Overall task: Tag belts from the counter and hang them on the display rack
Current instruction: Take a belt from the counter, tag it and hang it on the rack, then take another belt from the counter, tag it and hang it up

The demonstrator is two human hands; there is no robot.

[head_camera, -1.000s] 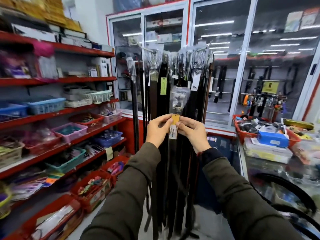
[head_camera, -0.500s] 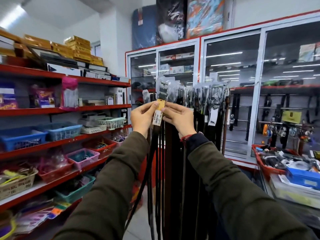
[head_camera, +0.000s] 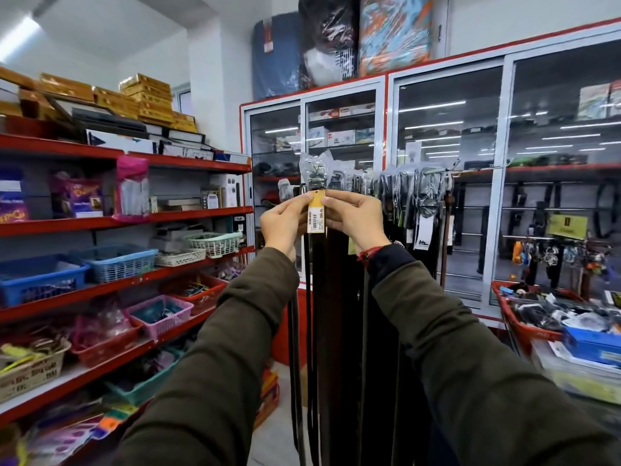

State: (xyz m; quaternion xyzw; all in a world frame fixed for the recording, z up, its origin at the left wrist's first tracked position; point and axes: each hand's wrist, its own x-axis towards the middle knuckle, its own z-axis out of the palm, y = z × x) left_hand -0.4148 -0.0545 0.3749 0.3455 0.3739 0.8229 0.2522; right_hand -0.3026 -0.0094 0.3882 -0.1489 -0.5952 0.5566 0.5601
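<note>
Yellow-and-white paper price tag (head_camera: 316,214), w/ barcode and printed price, is held up at chest height in front of the display rack (head_camera: 437,170). It is pinched from both sides: left hand (head_camera: 281,223) is closed on its left edge w/ thumb and forefinger, right hand (head_camera: 353,219) is closed on its right edge and top corner. Tag is seen attached at the top of a dark leather belt (head_camera: 327,297), whose buckle end, wrapped in clear crinkled plastic (head_camera: 316,173), stands just above the fingers; the strap hangs straight down between the two olive-green sleeves (head_camera: 470,364). More dark belts (head_camera: 416,203) w/ plastic-wrapped buckles are hung in a row along the rack's metal bar, just behind and to the right of the hands. Red metal shelves (head_camera: 100,223) w/ plastic baskets are seen at left, a glass-fronted red-framed cabinet (head_camera: 386,95) behind, and a red crate (head_camera: 524,327) of mixed goods at right.
</note>
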